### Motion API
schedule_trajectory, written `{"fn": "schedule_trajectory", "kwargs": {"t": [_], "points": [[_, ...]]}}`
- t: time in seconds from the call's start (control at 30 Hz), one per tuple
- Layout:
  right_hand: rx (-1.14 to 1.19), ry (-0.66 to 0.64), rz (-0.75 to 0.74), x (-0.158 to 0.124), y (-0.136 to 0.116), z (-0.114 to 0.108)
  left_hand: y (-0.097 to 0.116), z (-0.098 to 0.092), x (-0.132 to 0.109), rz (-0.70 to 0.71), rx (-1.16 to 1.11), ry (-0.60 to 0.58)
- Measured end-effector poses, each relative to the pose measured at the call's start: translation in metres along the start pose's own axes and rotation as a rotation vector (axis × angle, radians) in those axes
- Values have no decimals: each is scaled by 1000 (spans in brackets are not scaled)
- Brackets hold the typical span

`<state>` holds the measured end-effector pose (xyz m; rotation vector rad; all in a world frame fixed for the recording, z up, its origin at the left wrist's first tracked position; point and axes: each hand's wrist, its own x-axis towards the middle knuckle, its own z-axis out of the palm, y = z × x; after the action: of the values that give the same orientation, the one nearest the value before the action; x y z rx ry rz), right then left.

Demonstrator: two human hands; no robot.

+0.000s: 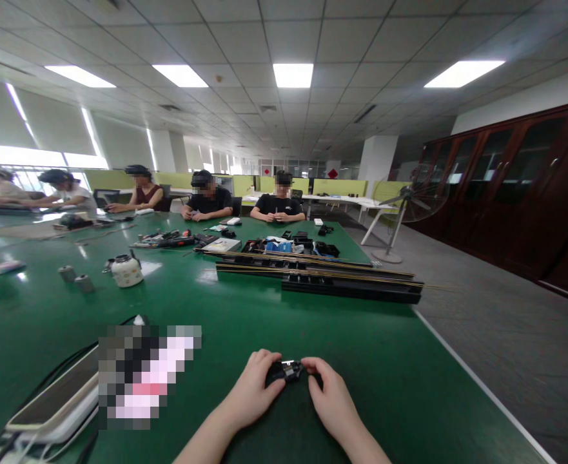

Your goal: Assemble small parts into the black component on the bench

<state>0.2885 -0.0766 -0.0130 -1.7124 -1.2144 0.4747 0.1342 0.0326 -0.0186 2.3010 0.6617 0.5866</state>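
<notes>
My left hand (pixel 257 386) is closed around a small black device with a metal part (pixel 291 369), thumb on the near side and fingers on the far side. What kind of device it is I cannot make out. Just right of it, my right hand (pixel 329 394) has its fingers curved, with a gap between thumb and index finger. The index fingertip is at the device's right end; whether it touches I cannot tell. Both hands are low over the green tabletop (pixel 361 341).
Long black rails (pixel 351 290) with thin brass-coloured rods lie beyond my hands. To the left are a white power bank-like device (pixel 61 393) with cables, a blurred-out patch, a white pot (pixel 126 270) and two grey cylinders (pixel 84 282). Several people sit around the table.
</notes>
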Motion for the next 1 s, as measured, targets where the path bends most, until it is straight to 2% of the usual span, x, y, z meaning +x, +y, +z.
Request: {"fn": "schedule_trajectory", "kwargs": {"t": [0.67, 1.0], "points": [[-29, 3, 16, 1, -1, 0, 2, -2, 0, -15, 35, -38], [12, 36, -1, 2, 5, 2, -3, 2, 0, 37, 56, -24]]}}
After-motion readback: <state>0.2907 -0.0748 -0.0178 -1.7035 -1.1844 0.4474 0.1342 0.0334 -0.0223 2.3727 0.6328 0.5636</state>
